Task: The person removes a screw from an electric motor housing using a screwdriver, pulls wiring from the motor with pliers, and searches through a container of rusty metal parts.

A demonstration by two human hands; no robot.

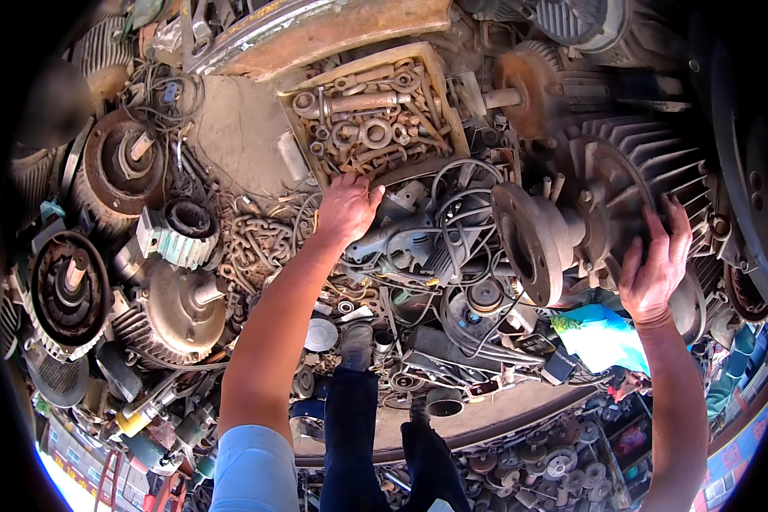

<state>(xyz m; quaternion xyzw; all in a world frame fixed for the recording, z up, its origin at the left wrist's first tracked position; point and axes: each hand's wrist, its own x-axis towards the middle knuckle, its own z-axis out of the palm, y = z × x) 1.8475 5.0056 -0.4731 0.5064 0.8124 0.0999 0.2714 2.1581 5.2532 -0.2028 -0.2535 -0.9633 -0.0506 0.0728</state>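
My left hand [350, 209] is closed on the near rim of a shallow yellowish box [439, 72], its fingertips hooked over the edge and partly hidden. Rusty bolts, nuts, rings and a long rusty rod with an eye end [363, 102] fill the box. At the right, my right hand [657, 264] lies against a large finned electric motor [610, 183], fingers stretched and apart. A round metal flange [529, 243] sticks out from the motor's near left side. Just below my left hand lies a blue-grey power tool [401, 243] among loose cables.
Rusty chain [260, 239] is heaped left of the cables. Several old motors [68, 290] crowd the left side. A curved rusty metal piece [333, 38] lies behind the box. A blue-and-green plastic bag [606, 337] is near my right wrist. My legs [350, 427] stand amid scrap parts.
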